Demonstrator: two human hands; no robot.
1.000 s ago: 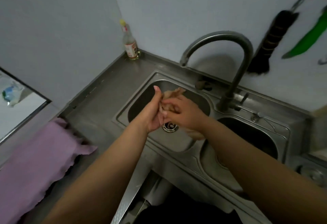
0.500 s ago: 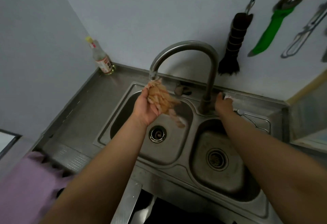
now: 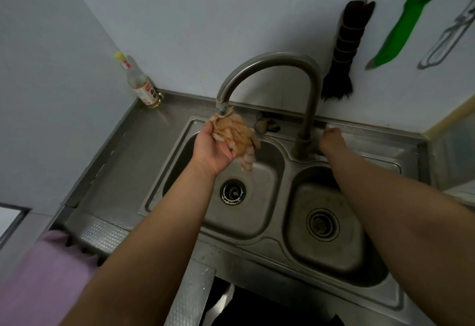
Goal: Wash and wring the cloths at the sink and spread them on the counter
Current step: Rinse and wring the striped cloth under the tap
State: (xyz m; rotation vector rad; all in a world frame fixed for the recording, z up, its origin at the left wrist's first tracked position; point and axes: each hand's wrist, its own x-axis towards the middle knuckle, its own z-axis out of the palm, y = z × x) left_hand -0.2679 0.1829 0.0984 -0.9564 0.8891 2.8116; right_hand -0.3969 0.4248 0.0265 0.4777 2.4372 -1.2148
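My left hand [image 3: 214,149] holds a bunched orange cloth [image 3: 237,135] palm-up right under the spout of the curved steel faucet [image 3: 270,68], above the left sink basin [image 3: 259,212]. A tail of the cloth hangs down toward the basin. My right hand [image 3: 331,139] reaches behind the faucet base, fingers curled at what seems to be the tap handle, which is hidden. A purple cloth [image 3: 38,276] lies spread on the counter at the lower left.
The right sink basin [image 3: 341,256] lies under my right forearm. A bottle [image 3: 140,84] stands in the counter's back left corner. A dark brush [image 3: 343,50], a green-handled tool [image 3: 401,24] and metal utensils hang on the wall. A small dark object [image 3: 267,126] sits behind the left basin.
My hands parted from rubbing the orange cloth over the drain. The left hand lifted it up under the spout; the right hand went to the faucet base. The view came closer.
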